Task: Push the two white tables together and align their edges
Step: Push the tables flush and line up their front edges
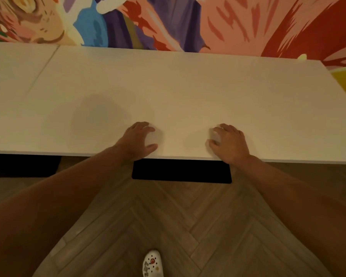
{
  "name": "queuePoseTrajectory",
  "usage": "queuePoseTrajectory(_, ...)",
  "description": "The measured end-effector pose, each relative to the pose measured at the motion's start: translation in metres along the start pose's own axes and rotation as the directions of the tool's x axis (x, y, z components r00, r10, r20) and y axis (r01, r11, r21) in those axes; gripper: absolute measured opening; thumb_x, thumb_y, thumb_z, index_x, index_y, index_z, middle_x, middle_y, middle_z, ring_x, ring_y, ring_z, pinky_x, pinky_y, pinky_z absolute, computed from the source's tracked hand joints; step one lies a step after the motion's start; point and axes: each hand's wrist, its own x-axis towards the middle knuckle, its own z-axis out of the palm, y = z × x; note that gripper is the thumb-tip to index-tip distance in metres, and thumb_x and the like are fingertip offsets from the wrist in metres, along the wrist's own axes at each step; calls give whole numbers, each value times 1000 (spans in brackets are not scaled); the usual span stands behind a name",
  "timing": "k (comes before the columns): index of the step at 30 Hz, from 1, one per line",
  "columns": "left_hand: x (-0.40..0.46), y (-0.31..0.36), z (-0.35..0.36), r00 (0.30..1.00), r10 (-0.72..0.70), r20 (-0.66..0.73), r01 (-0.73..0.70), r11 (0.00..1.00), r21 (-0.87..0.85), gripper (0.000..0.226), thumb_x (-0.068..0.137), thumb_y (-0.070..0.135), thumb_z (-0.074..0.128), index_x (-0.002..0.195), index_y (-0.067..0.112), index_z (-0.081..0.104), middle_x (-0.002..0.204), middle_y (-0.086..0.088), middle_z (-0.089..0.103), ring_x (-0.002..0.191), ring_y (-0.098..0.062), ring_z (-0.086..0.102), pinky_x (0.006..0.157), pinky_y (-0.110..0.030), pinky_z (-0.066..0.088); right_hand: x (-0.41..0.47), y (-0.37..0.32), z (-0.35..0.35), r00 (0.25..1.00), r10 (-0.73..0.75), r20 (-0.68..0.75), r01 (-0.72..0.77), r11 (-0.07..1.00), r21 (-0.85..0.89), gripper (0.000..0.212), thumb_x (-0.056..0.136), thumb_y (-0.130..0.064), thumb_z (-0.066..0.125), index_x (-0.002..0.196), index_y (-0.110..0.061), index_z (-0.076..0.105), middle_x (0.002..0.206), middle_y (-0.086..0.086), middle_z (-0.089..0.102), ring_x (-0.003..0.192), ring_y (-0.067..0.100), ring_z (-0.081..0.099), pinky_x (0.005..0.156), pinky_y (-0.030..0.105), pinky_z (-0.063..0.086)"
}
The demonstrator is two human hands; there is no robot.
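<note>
Squaring up: both hands (137,138) (229,142), fingers bent, pressing large white tabletop (188,86) near neighbouring white table (12,72); next, closing thin seam (41,71)

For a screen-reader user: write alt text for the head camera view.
Seen from above, a person's left hand and right hand rest near the front edge of a large white table, fingers curled on its top. A second white table meets it at a thin seam on the left, before a colourful mural.

head view looks down, close above.
</note>
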Motion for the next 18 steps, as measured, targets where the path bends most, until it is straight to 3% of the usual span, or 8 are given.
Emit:
queuePoseTrajectory(4,-21,-29,-35,999,-35,-28,34,999,-40,56,93,42,70,139,14,57,150,-9,52,143,-27,42,118,-44,35,8,-42,-17,990,-67,126,44,984,174,54,99,-40,62,148,-19,55,158,3,47,145,24,43,120,40,33)
queuePoseTrajectory(9,-54,-72,-70,994,-113,-15,111,991,-81,48,93,38,72,134,16,62,142,-6,59,136,-25,49,114,-39,40,21,-91,-48,923,-147,355,81,977,196,55,100,-46,61,150,-26,51,161,-2,44,147,20,41,118,33,32)
queuePoseTrajectory(13,-67,-102,-101,986,-169,3,169,981,-93,47,93,42,70,134,20,61,140,-2,60,131,-23,53,110,-36,43,37,-138,-70,905,-194,378,121,970,210,53,100,-48,59,149,-28,51,160,-3,46,144,20,44,106,26,32)
queuePoseTrajectory(18,-80,-129,-129,979,-203,22,204,975,-83,50,93,45,70,136,21,59,142,-3,59,128,-24,55,107,-37,44,51,-189,-77,885,-250,393,149,952,269,51,101,-45,59,149,-27,52,158,-2,48,133,19,54,102,27,36)
